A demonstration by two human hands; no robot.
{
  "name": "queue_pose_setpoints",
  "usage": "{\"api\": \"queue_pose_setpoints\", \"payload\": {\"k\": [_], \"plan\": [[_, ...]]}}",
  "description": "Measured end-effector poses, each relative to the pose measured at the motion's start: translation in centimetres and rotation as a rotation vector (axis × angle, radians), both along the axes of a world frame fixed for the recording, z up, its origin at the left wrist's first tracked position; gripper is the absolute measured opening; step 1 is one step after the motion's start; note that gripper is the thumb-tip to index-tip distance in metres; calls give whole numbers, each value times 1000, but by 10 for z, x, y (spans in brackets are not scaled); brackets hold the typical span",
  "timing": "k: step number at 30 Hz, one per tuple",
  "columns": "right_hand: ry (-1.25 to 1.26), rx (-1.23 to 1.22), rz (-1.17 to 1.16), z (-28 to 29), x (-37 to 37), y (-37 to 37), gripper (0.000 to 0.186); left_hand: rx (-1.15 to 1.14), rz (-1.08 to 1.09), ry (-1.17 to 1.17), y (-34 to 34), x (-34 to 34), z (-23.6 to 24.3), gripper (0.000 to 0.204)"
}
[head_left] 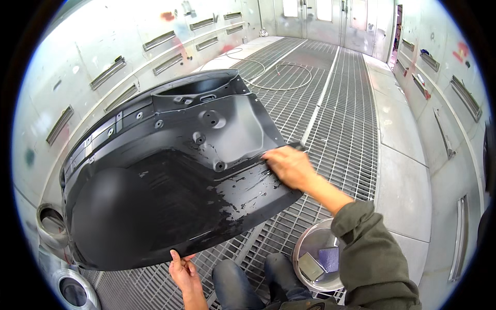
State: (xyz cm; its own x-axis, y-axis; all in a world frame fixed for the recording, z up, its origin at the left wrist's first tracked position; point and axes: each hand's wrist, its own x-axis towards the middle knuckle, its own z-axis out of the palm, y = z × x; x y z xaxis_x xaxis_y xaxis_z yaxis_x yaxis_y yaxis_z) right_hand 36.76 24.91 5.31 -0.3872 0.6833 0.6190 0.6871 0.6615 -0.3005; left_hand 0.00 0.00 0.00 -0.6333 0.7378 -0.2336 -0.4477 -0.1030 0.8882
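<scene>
Olive sleeve (376, 253) is partly hiding a bucket (296, 258); the left hand (184, 273) is pinching a black panel (155, 206), the blurred right hand (290, 166) touching it, whether holding anything I cannot tell.

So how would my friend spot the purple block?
Start at the big black panel, then look down and right to the round container on the metal grating, beside the rolled green sleeve. Two blocks show inside. The purple block is the right-hand one; its neighbour is a grey-green block.
</scene>
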Motion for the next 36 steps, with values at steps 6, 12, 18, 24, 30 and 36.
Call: {"api": "queue_pose_setpoints", "payload": {"k": [6,12,18,24,30,36], "plan": [[-22,95,-154,7,-30,9,23,34,-55,94,21,-11,17,48],[53,107,54,6,-42,-18,23,-6,-66,71,6,-7,-2,46],[16,29,-200,-14,24,3,26,12,-44,71,7,4,3,46],[-57,43,-181,-7,27,-1,25,-42,-33,40,5,-1,7,46],[108,128,-119,-5,3,-9,17,-42,-55,22,7,7,7,48],[29,163,79,8,-35,-17,17,-8,-24,48,5,-4,-8,47]]}}
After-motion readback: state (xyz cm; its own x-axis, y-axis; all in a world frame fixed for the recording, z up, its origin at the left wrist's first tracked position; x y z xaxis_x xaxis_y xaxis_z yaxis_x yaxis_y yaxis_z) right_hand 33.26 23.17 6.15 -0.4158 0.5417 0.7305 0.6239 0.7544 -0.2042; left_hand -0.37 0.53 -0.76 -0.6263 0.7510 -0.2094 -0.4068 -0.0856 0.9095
